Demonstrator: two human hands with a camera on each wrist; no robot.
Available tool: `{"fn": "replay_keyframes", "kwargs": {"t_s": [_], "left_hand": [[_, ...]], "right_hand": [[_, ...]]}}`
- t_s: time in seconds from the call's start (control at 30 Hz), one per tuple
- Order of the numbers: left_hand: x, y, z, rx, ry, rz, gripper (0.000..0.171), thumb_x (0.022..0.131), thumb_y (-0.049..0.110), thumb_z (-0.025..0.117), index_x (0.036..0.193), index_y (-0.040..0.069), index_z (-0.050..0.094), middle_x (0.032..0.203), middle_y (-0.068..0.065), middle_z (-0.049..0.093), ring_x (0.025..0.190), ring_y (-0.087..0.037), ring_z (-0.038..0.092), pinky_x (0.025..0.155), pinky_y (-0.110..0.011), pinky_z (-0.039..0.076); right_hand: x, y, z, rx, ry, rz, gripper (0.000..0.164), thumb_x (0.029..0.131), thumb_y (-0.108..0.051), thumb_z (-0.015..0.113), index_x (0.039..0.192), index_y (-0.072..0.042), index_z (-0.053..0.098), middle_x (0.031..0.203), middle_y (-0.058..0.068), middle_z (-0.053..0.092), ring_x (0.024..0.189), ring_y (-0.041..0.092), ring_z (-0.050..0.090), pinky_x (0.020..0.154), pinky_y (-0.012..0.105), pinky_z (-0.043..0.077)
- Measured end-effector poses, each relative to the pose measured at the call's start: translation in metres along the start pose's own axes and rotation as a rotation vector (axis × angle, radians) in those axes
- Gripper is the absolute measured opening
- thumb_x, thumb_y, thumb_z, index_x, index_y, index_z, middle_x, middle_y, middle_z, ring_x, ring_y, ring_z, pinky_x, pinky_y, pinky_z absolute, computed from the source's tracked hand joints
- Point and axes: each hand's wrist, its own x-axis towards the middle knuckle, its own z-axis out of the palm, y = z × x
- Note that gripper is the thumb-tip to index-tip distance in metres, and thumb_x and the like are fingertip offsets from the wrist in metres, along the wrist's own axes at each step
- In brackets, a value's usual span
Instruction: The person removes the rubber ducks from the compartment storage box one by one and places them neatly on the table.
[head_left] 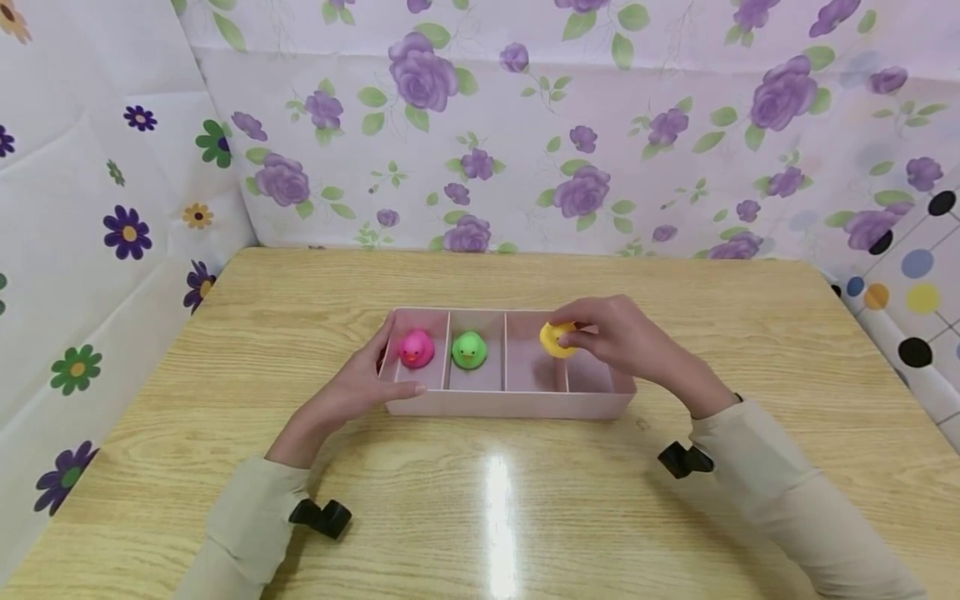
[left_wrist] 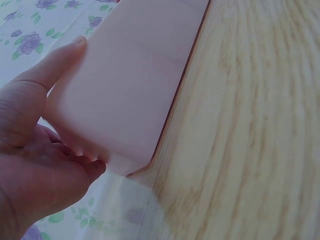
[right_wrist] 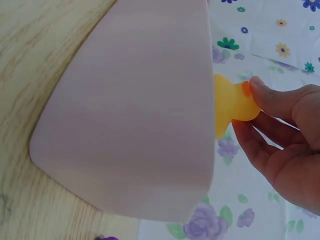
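Observation:
A pale pink divided box (head_left: 510, 406) lies lengthwise across the table. Its leftmost compartment holds a pink rubber duck (head_left: 416, 348); a green rubber duck (head_left: 469, 351) sits in the one beside it. My left hand (head_left: 365, 377) grips the box's left end, thumb along the front rim and fingers around the far side, as the left wrist view also shows. Between thumb and fingers, my right hand (head_left: 626, 337) pinches a yellow rubber duck (head_left: 556, 340) by its head. That duck hangs over the divider between the two right compartments, its base level with the rim in the right wrist view.
The wooden table (head_left: 420, 508) extends on all sides of the box. Flowered cloth (head_left: 517, 150) hangs behind it, and other patterned sheets stand at left and right. A black wrist mount (head_left: 321, 518) sits on each sleeve, close above the tabletop.

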Motion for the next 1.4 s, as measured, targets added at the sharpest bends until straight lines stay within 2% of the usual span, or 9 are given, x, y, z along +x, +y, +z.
{"fn": "replay_keyframes", "kwargs": {"t_s": [0.5, 0.73, 1.1, 1.4], "left_hand": [[0.001, 0.0, 0.0, 0.005, 0.001, 0.001, 0.114, 0.084, 0.016, 0.08, 0.16, 0.011, -0.006, 0.166, -0.017, 0.002, 0.151, -0.034, 0.005, 0.12, -0.054, 0.011], [0.001, 0.002, 0.0, 0.003, -0.001, 0.0, 0.115, 0.084, 0.017, 0.08, 0.16, 0.011, -0.006, 0.166, -0.016, 0.0, 0.151, -0.033, 0.005, 0.12, -0.052, 0.012], [0.002, 0.001, -0.001, 0.003, 0.0, 0.002, 0.115, 0.084, 0.017, 0.08, 0.16, 0.011, -0.006, 0.166, -0.016, 0.0, 0.151, -0.034, 0.004, 0.12, -0.053, 0.011], [0.002, -0.001, 0.0, -0.006, -0.005, 0.008, 0.114, 0.085, 0.015, 0.079, 0.16, 0.01, -0.006, 0.166, -0.016, 0.001, 0.152, -0.033, 0.005, 0.12, -0.053, 0.012]], "right_hand": [[-0.012, 0.009, -0.02, -0.007, 0.016, 0.099, 0.024, 0.083, 0.003, 0.077, 0.107, 0.002, 0.074, 0.105, 0.015, 0.074, 0.09, 0.029, 0.07, 0.08, 0.046, 0.058], [-0.017, 0.019, -0.029, -0.028, 0.041, 0.134, 0.022, 0.084, 0.002, 0.077, 0.106, 0.004, 0.074, 0.103, 0.017, 0.073, 0.093, 0.034, 0.071, 0.082, 0.047, 0.058], [-0.027, 0.034, -0.039, -0.042, 0.052, 0.207, 0.022, 0.085, 0.0, 0.076, 0.107, 0.002, 0.075, 0.106, 0.019, 0.073, 0.093, 0.033, 0.071, 0.081, 0.048, 0.057], [-0.034, 0.043, -0.047, -0.041, 0.051, 0.308, 0.024, 0.088, -0.002, 0.075, 0.111, 0.002, 0.074, 0.11, 0.021, 0.072, 0.097, 0.036, 0.07, 0.083, 0.048, 0.056]]}}
